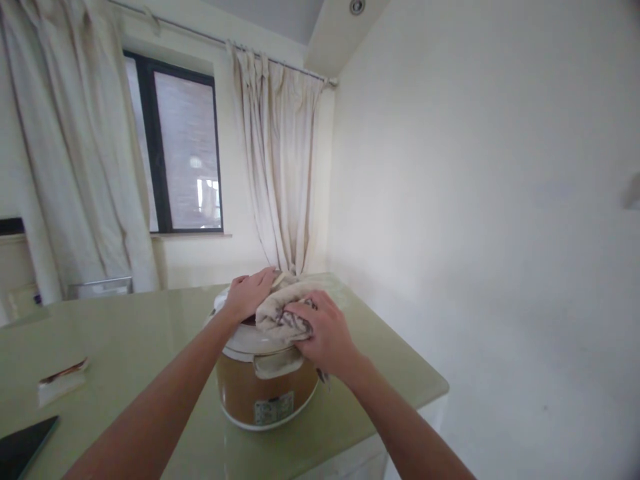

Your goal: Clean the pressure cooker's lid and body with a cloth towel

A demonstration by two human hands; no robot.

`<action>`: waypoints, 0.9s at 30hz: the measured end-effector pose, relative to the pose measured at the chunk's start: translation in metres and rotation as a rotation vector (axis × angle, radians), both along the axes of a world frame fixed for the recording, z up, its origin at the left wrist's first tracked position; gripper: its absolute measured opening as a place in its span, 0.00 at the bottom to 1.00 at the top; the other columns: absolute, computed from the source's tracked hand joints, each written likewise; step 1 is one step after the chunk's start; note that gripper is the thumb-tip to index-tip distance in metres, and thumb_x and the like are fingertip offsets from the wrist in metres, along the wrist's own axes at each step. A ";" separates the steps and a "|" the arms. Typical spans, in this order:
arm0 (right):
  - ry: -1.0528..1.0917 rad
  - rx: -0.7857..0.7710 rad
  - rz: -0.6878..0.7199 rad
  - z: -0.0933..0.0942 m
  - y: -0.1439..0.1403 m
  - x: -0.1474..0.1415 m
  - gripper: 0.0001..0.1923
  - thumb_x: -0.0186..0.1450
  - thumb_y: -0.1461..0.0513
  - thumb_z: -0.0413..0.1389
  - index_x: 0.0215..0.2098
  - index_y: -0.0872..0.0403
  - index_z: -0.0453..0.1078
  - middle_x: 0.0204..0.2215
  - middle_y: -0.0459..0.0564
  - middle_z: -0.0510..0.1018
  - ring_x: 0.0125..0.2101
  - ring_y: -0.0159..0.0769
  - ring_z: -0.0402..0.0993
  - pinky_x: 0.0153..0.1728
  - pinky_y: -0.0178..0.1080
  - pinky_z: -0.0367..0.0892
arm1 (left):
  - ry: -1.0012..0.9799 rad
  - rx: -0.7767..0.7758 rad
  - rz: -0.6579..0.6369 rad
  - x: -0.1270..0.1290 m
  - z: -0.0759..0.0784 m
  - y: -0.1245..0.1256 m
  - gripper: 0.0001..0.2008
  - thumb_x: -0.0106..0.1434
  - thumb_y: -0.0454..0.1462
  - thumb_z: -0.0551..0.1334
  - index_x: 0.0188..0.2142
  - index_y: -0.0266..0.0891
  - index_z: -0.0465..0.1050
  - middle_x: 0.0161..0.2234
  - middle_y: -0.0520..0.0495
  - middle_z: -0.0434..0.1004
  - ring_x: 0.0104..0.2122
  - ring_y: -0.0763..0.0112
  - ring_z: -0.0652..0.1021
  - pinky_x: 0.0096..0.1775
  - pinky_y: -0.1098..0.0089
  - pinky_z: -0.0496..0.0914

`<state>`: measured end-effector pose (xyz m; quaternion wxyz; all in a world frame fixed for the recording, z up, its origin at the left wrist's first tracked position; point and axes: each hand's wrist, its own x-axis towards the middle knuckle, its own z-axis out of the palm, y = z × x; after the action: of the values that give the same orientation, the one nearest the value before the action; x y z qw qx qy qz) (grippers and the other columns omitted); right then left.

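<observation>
Centrally, low in the frame, a rice cooker (267, 383) stands on the pale green table (150, 333), close to the table's right-hand corner. White lid on top, tan body, a label low on its front.

Right hand (325, 333): fingers (300, 313) curled and clamped on a bunched beige cloth (290, 300), pressing it onto the lid. Left hand (250, 293): laid flat on the far left side of the lid, fingers together and extended, gripping nothing, apparently steadying.

Cloth looks soft, limp, light; it bunches wherever pinched, so any fold serves as a hold. Cooker looks rigid and fairly weighty, its lid smooth and probably slick; best held by both sides of the body or under the lid rim.

Left part of the frame: a small folded packet (63, 381) lies on the table, well apart from the cooker; a dark flat device (23, 447) at the lower left corner. Curtains (280, 167) and a window (175, 147) behind.
</observation>
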<state>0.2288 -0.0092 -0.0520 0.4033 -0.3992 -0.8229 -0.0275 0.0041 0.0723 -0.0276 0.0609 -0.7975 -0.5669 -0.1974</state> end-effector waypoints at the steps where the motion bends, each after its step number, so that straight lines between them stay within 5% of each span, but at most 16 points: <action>1: 0.011 -0.025 0.026 0.001 -0.001 0.001 0.24 0.59 0.61 0.67 0.55 0.44 0.80 0.48 0.53 0.78 0.51 0.48 0.72 0.55 0.45 0.66 | 0.000 -0.008 -0.006 -0.001 0.001 0.001 0.26 0.74 0.39 0.47 0.67 0.52 0.66 0.72 0.49 0.65 0.67 0.57 0.71 0.65 0.54 0.61; 7: 0.019 -0.191 -0.009 0.027 0.047 -0.004 0.30 0.60 0.61 0.67 0.61 0.46 0.74 0.52 0.52 0.74 0.53 0.45 0.72 0.59 0.46 0.65 | -0.067 -0.022 0.011 -0.003 0.007 -0.002 0.27 0.74 0.35 0.44 0.68 0.49 0.66 0.68 0.47 0.71 0.66 0.59 0.72 0.65 0.58 0.62; 10: -0.001 -0.164 -0.002 0.027 0.045 -0.005 0.29 0.60 0.62 0.66 0.60 0.47 0.75 0.52 0.52 0.74 0.53 0.45 0.72 0.58 0.46 0.65 | -0.108 -0.016 0.003 -0.003 0.010 -0.005 0.27 0.74 0.35 0.44 0.67 0.46 0.67 0.64 0.44 0.76 0.62 0.59 0.76 0.62 0.61 0.66; 13: 0.042 -0.131 0.155 0.016 0.028 0.014 0.24 0.59 0.64 0.65 0.54 0.49 0.78 0.50 0.52 0.76 0.52 0.46 0.73 0.57 0.46 0.65 | -0.162 -0.004 0.008 -0.001 0.008 -0.008 0.25 0.75 0.37 0.45 0.65 0.45 0.70 0.59 0.42 0.81 0.59 0.57 0.79 0.61 0.59 0.67; 18: 0.166 -0.158 0.382 0.001 0.026 0.046 0.26 0.56 0.64 0.64 0.54 0.51 0.77 0.48 0.52 0.75 0.48 0.46 0.75 0.52 0.47 0.69 | -0.371 0.110 0.002 0.004 0.001 -0.013 0.27 0.77 0.39 0.41 0.58 0.48 0.76 0.55 0.45 0.84 0.59 0.56 0.78 0.72 0.43 0.43; 20: 0.120 -0.102 0.336 0.000 0.030 0.034 0.27 0.56 0.62 0.65 0.55 0.50 0.77 0.51 0.54 0.74 0.52 0.49 0.73 0.56 0.51 0.67 | -0.573 0.106 0.051 0.003 0.000 -0.013 0.30 0.77 0.44 0.39 0.53 0.49 0.80 0.55 0.46 0.84 0.61 0.53 0.77 0.72 0.40 0.40; 23: -0.097 0.067 0.263 0.005 0.027 -0.007 0.30 0.56 0.56 0.70 0.57 0.46 0.77 0.57 0.54 0.71 0.57 0.53 0.67 0.61 0.56 0.61 | -0.838 0.024 0.064 -0.006 0.001 -0.007 0.33 0.75 0.50 0.39 0.49 0.44 0.83 0.56 0.43 0.83 0.61 0.51 0.77 0.68 0.48 0.58; 27: -0.335 0.163 0.209 0.015 0.015 -0.048 0.33 0.56 0.50 0.72 0.59 0.43 0.76 0.57 0.55 0.71 0.56 0.54 0.64 0.59 0.57 0.61 | -0.814 0.013 0.072 -0.018 0.002 0.003 0.31 0.72 0.47 0.42 0.52 0.41 0.82 0.58 0.42 0.82 0.61 0.54 0.77 0.62 0.58 0.68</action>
<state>0.1806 0.0061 -0.0372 0.2927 -0.2674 -0.9105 -0.1179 -0.0140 0.0754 -0.0252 -0.1563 -0.6336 -0.5708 -0.4983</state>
